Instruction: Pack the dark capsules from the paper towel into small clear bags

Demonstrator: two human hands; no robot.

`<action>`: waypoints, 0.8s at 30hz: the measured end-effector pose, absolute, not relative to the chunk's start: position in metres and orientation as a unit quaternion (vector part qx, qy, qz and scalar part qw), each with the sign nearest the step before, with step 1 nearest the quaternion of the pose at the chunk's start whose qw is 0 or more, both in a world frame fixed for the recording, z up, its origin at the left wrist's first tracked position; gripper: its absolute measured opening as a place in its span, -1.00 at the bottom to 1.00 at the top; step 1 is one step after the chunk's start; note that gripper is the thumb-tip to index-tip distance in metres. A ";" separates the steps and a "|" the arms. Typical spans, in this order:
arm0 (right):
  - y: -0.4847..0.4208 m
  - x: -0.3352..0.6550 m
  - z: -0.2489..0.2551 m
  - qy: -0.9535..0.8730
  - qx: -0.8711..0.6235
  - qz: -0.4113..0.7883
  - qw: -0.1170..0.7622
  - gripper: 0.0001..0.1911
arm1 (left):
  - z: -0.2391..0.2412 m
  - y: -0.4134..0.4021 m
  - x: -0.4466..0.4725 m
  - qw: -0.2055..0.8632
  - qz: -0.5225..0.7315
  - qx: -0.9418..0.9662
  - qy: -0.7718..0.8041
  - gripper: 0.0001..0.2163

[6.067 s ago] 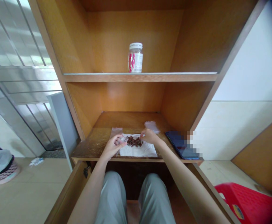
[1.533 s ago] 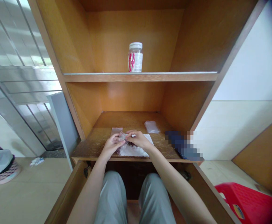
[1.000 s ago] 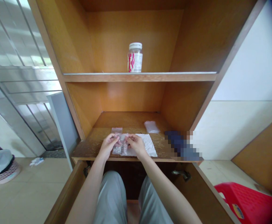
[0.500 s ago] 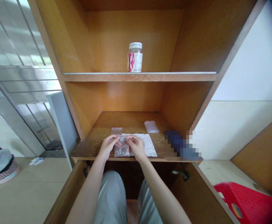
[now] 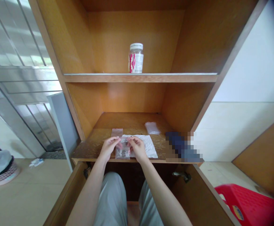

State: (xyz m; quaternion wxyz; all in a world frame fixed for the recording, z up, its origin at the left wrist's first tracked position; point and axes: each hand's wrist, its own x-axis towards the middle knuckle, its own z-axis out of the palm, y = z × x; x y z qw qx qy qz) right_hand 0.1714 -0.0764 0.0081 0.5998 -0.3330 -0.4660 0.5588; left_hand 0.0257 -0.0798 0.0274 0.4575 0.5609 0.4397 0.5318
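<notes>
Both hands are pinching the top of a small clear zip bag point(image 5: 122, 153), L hand point(image 5: 107, 148) and R hand point(image 5: 137, 148) closed on it, dark bits in the bottom, right over the front edge of a white paper towel point(image 5: 146, 147) on the wood shelf point(image 5: 132, 121). Another clear bag point(image 5: 152, 128) lies behind. Shelf above has a white-capped jar point(image 5: 135, 58) w/ pink-marked label, print too tiny to read tbh.

A clear plastic bag point(image 5: 122, 153) and white paper napkin point(image 5: 147, 147) show against the honey-brown wooden shelf point(image 5: 132, 121); the white bottle point(image 5: 135, 58) bears pink stripes, and the stool point(image 5: 247, 204) is bright red.
</notes>
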 end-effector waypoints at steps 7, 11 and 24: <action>-0.076 0.172 0.009 -0.452 -0.356 0.561 0.595 -0.75 | 0.027 -0.079 0.025 0.447 0.534 0.562 0.447 -0.74; -0.076 0.172 0.010 -0.446 -0.359 0.563 0.596 -0.73 | 0.024 -0.077 0.023 0.438 0.546 0.563 0.440 -0.78; -0.076 0.172 0.009 -0.453 -0.343 0.560 0.603 -0.75 | 0.026 -0.077 0.025 0.464 0.532 0.559 0.435 -0.73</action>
